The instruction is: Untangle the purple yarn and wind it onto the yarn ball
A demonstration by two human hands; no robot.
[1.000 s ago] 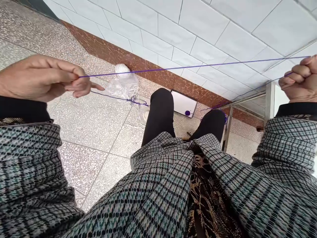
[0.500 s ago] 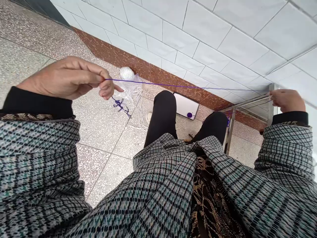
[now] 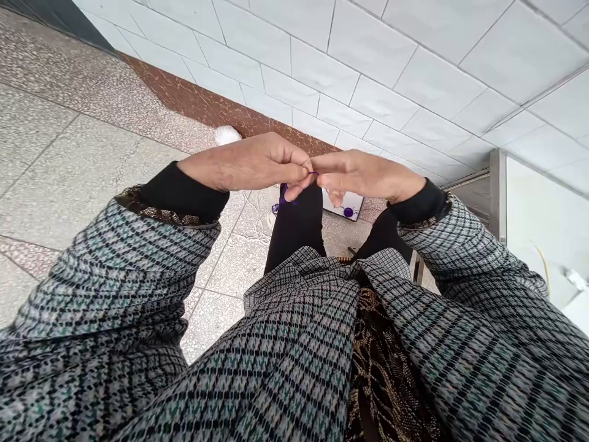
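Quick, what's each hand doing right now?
Left hand: closed, pinching purple yarn.
Right hand: closed on the same yarn, grip partly hidden.

- The purple yarn (image 3: 283, 200) is mostly hidden by the fingers, so how it is held cannot be told.
- The white yarn ball (image 3: 226, 135) is mostly hidden behind the left hand (image 3: 243, 164).
- The white board (image 3: 347, 205) is partly covered by the right hand (image 3: 368, 175).
- The white object (image 3: 573, 294) is cut off by the right edge, too unclear to name.

White wall tiles (image 3: 414, 67) rise above reddish-brown skirting (image 3: 193, 104) and a speckled terrazzo floor (image 3: 78, 166), beside a metal frame (image 3: 497, 196).
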